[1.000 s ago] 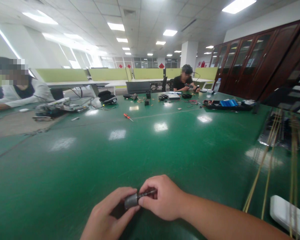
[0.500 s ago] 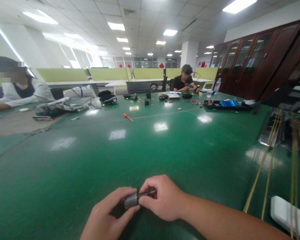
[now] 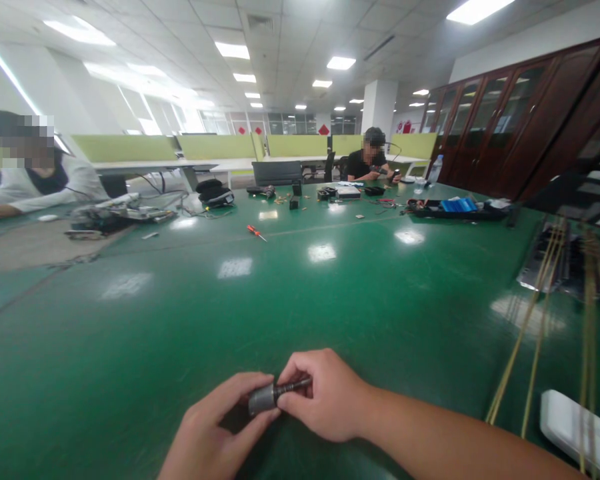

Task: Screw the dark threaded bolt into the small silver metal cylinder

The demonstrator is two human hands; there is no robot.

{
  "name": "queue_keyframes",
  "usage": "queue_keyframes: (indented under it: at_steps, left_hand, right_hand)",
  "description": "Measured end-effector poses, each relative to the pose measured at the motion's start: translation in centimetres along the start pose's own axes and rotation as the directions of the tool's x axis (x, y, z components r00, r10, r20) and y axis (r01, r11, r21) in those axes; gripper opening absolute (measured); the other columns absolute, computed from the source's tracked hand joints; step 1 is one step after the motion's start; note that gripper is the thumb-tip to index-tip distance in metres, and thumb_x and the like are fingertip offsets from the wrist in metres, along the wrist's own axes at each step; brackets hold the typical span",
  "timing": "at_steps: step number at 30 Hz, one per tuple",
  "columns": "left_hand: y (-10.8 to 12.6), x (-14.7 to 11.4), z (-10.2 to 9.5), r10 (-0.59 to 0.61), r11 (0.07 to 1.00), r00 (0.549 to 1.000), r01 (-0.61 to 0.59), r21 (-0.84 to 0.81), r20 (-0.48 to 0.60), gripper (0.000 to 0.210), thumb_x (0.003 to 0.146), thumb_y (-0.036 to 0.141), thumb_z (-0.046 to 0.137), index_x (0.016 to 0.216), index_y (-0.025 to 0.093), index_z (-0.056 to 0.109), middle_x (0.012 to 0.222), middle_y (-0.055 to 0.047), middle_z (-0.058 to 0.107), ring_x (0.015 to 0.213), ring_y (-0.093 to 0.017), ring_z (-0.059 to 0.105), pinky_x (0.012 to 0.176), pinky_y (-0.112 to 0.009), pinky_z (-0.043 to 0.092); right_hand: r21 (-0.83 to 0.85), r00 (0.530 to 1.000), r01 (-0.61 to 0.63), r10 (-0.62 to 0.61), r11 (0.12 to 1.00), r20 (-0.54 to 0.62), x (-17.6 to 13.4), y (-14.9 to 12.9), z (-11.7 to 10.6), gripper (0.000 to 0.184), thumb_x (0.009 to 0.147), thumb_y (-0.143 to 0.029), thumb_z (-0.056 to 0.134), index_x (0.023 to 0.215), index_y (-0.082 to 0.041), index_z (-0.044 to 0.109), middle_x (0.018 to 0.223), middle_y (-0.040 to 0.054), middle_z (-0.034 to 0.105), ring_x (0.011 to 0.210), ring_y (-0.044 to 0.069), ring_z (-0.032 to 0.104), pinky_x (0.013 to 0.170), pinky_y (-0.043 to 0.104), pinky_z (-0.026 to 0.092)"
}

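Left hand (image 3: 207,427) – thumb and fingers closed around a grey cylinder (image 3: 263,399), narrow grip. Right hand (image 3: 330,397) pinches the thin dark shaft (image 3: 294,385) at the cylinder's right end, thumb against fingers; can't tell if shaft and cylinder are one piece. Both parts at bottom centre, over the near part of the green table (image 3: 300,307). Orange-handled screwdriver (image 3: 253,231) lies farther out, well apart from the hands. White object (image 3: 575,427) at lower right, beyond the right forearm – too cropped to identify. Person in black (image 3: 363,167) sits across the table.
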State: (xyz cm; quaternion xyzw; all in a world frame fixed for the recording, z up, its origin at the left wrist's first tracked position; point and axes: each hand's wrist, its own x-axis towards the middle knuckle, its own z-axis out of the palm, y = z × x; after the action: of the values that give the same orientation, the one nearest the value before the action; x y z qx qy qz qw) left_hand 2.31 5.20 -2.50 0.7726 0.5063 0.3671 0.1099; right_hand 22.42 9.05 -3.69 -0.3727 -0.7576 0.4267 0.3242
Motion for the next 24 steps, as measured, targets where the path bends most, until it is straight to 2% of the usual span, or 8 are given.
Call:
queue_keyframes:
  at_steps: [24]
  left_hand:
    - [-0.09,-0.06,-0.1,-0.037,0.999,0.999,0.037,-0.01,-0.012,0.022,0.078,0.046,0.075,0.095,0.033,0.073,0.09,0.005,0.075,0.079,-0.013,0.072,0.073,-0.011,0.056]
  right_hand:
    - [0.02,1.0,-0.025,0.025,0.999,0.01,0.1,0.36,0.19,0.012,0.078,-0.026,0.067,0.089,-0.02,0.068,0.072,-0.0024,0.066,0.06,0.01,0.055,0.053,0.019,0.039]
